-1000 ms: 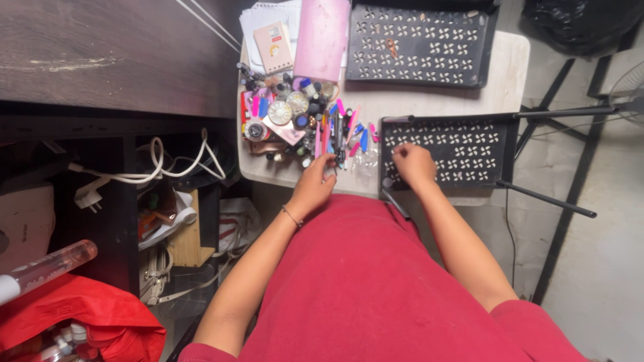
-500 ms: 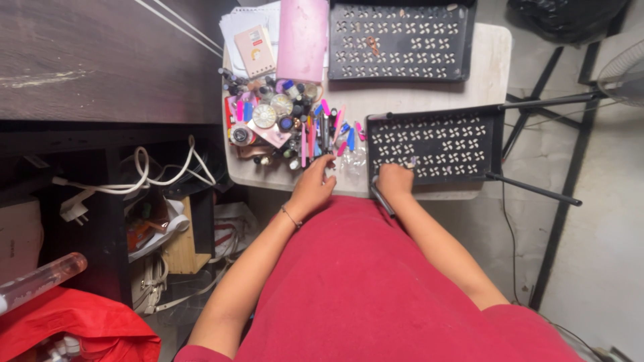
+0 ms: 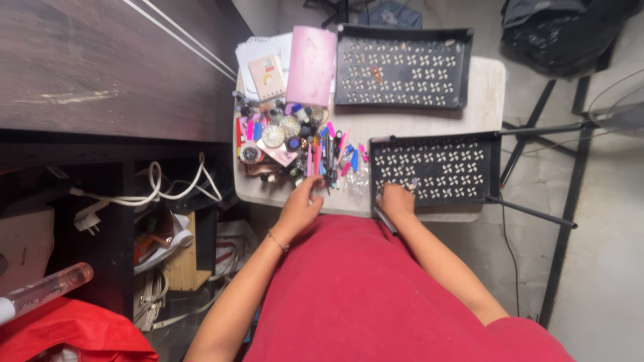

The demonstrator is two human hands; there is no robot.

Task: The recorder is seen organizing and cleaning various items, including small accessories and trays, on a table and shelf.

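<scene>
My left hand [image 3: 300,203] reaches onto the small white table [image 3: 429,115], fingertips at the near edge of a pile of pens, markers and small jars [image 3: 295,144]. Whether it grips a pen is unclear. My right hand [image 3: 397,200] is curled over the near-left corner of a black perforated tray [image 3: 463,167] that hangs over the table's front edge. A small object [image 3: 410,182] lies in that tray just beyond my fingers. A second black perforated tray [image 3: 402,67] sits at the table's far side.
A pink folder [image 3: 311,66] and notebooks [image 3: 267,64] lie at the table's far left. A dark wooden desk [image 3: 100,67] stands left, with white cables [image 3: 161,188] and clutter under it. Black metal rods [image 3: 537,127] and a fan [image 3: 620,100] stand on the right.
My right hand drew back from the middle of the near tray to its near-left corner. My left hand stayed at the pens. The view shifted slightly.
</scene>
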